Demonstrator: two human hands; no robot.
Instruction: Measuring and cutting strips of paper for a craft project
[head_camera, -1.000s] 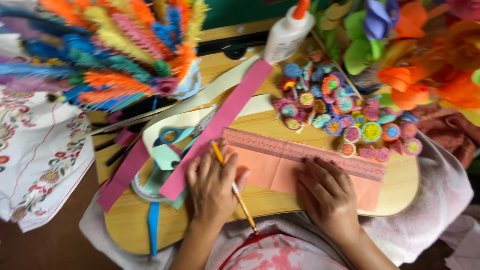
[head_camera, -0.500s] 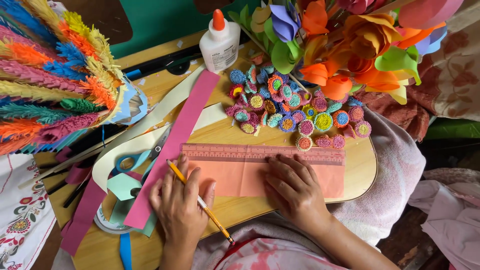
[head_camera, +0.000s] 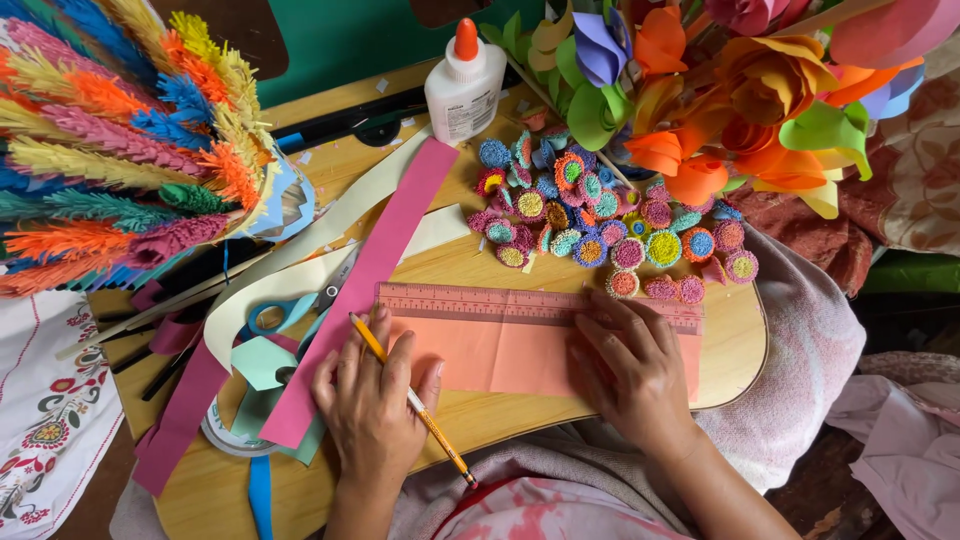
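A salmon-pink paper sheet (head_camera: 500, 356) lies on a wooden board (head_camera: 740, 340) across my lap. A pink transparent ruler (head_camera: 480, 302) rests along the sheet's top edge. My left hand (head_camera: 372, 405) holds a yellow pencil (head_camera: 430, 425) with its tip at the ruler's left end. My right hand (head_camera: 630, 365) presses flat on the ruler's right part and on the sheet, fingers spread.
A long magenta paper strip (head_camera: 380, 260) and cream strips (head_camera: 330, 225) lie left of the sheet, with blue-handled scissors (head_camera: 290, 308). Several small rolled paper flowers (head_camera: 600, 215) sit behind the ruler. A glue bottle (head_camera: 465, 85), large paper flowers (head_camera: 720, 90) and fringed paper stems (head_camera: 110, 150) stand behind.
The camera view has shifted, so everything sits further right and lower in frame. Both hands stay on the ruler and sheet; the pencil tip remains at the ruler's left end.
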